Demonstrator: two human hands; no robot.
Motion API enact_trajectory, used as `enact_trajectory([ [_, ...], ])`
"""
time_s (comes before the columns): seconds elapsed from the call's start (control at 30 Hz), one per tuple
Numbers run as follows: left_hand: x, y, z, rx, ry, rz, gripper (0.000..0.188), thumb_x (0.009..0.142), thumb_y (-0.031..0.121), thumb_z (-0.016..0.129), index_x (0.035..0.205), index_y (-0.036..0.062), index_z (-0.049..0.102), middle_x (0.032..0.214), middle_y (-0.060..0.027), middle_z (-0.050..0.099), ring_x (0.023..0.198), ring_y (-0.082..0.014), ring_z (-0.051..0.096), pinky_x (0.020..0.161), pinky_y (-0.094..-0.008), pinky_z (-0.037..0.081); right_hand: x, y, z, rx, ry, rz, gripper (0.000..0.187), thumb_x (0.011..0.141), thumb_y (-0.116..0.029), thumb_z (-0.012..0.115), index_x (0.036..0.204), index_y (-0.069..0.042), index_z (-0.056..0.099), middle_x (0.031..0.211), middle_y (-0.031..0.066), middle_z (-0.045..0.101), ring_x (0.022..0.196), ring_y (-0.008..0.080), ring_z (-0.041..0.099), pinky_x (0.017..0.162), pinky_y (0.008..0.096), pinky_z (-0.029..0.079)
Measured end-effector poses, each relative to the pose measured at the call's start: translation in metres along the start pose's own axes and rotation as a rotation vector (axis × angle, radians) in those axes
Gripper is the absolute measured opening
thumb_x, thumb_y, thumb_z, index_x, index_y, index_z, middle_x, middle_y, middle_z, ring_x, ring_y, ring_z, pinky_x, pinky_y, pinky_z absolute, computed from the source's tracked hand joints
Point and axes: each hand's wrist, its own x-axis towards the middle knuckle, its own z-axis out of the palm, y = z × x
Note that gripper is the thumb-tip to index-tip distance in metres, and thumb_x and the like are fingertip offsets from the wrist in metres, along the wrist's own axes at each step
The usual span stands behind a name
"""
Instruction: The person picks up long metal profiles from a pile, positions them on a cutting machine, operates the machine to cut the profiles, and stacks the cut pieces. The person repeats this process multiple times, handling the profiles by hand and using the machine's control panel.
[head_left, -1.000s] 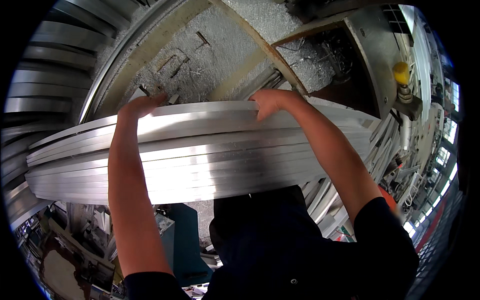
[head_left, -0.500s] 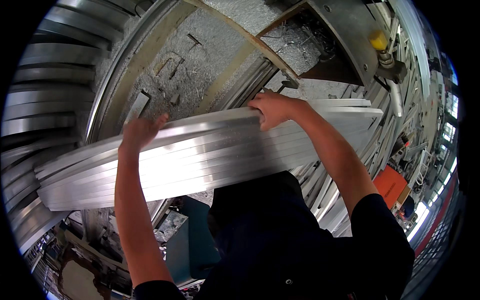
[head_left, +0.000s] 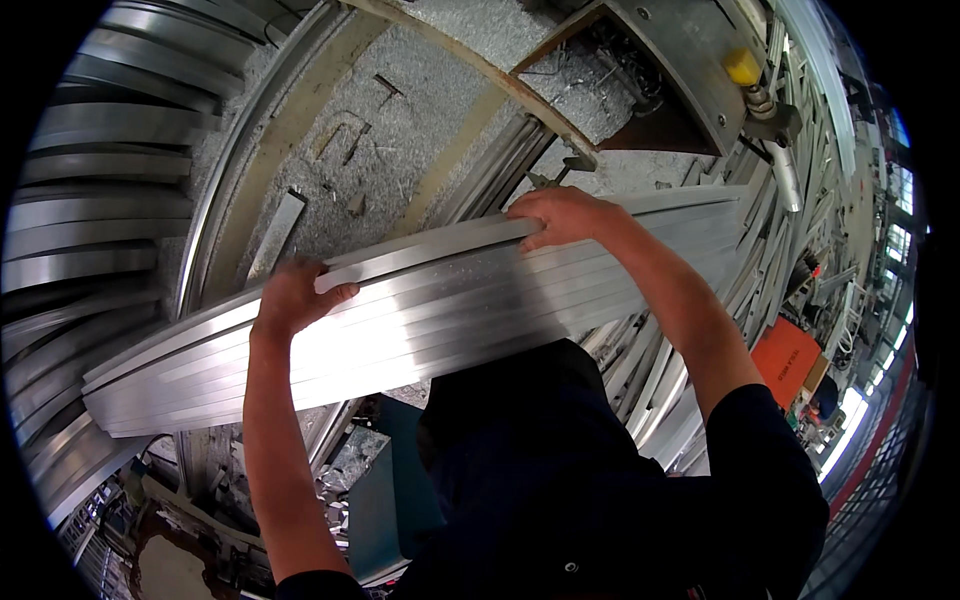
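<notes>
A row of long, flat aluminium bars (head_left: pixel 440 310) lies side by side across the front of my body, slanting up to the right. My left hand (head_left: pixel 295 296) is closed over the far edge of the row, left of the middle, with its thumb on the top face. Farther right, my right hand (head_left: pixel 562 217) grips the same far edge, fingers curled over it and thumb on top. The farthest bar stands slightly apart from its neighbour, with a dark gap between them. What the fingertips touch beyond the edge is hidden.
Stacked metal profiles (head_left: pixel 110 180) fill the left side. Beyond the bars is a machine bed (head_left: pixel 410 110) strewn with metal chips and offcuts. A metal housing (head_left: pixel 690 70) with a yellow-capped fitting (head_left: pixel 741 67) stands far right. Loose strips and an orange box (head_left: pixel 785 360) lie to the right.
My left hand has shifted right and slightly nearer, its thumb now over the bars. The right ends of the bars look more even, and the row's left end has dropped a little nearer me.
</notes>
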Motion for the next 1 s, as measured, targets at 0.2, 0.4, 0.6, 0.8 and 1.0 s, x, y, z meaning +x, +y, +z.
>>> enact_trajectory([
  [0.2, -0.001, -0.017, 0.048, 0.159, 0.341, 0.151, 0.075, 0.085, 0.069, 0.055, 0.130, 0.0088, 0.056, 0.128, -0.0178, 0.056, 0.122, -0.0395, 0.051, 0.096, -0.0538, 0.043, -0.008, -0.008, 0.022, -0.167, 0.210, -0.043, 0.069, 0.089, -0.060, 0.056, 0.136, -0.011, 0.049, 0.130, 0.0116, 0.057, 0.118, 0.0330, 0.055, 0.099, 0.0410, 0.045],
  [0.4, 0.033, -0.018, -0.003, -0.195, -0.042, -0.029, 0.073, 0.094, 0.070, 0.035, 0.077, 0.0084, 0.069, 0.072, -0.0132, 0.068, 0.084, -0.0348, 0.068, 0.075, -0.0468, 0.051, 0.018, -0.008, 0.011, -0.001, 0.055, 0.137, 0.068, 0.091, -0.067, 0.047, 0.103, -0.001, 0.062, 0.098, 0.0170, 0.066, 0.096, 0.0360, 0.063, 0.084, 0.0439, 0.050],
  [0.6, 0.051, -0.034, 0.022, -0.211, -0.143, -0.247, 0.071, 0.094, 0.067, 0.038, 0.080, 0.0071, 0.073, 0.078, -0.0181, 0.069, 0.088, -0.0381, 0.067, 0.084, -0.0463, 0.048, 0.021, -0.016, 0.006, 0.004, 0.074, 0.117, 0.069, 0.086, -0.069, 0.053, 0.083, -0.001, 0.063, 0.086, 0.0177, 0.066, 0.087, 0.0371, 0.065, 0.079, 0.0456, 0.051],
  [0.8, 0.034, -0.023, 0.016, -0.147, -0.031, -0.172, 0.070, 0.094, 0.067, 0.040, 0.077, 0.0060, 0.070, 0.075, -0.0195, 0.067, 0.081, -0.0389, 0.066, 0.076, -0.0480, 0.049, 0.012, -0.021, 0.005, -0.056, 0.180, 0.063, 0.071, 0.079, -0.066, 0.066, 0.105, -0.001, 0.063, 0.102, 0.0172, 0.065, 0.099, 0.0358, 0.061, 0.085, 0.0445, 0.049],
  [1.0, 0.038, -0.033, 0.042, -0.170, 0.256, -0.009, 0.062, 0.093, 0.062, 0.047, 0.074, 0.0070, 0.067, 0.069, -0.0175, 0.063, 0.072, -0.0404, 0.063, 0.062, -0.0483, 0.048, 0.020, -0.016, 0.026, -0.075, 0.275, -0.046, 0.062, 0.081, -0.065, 0.065, 0.094, -0.004, 0.061, 0.098, 0.0128, 0.063, 0.105, 0.0342, 0.059, 0.086, 0.0447, 0.047],
])
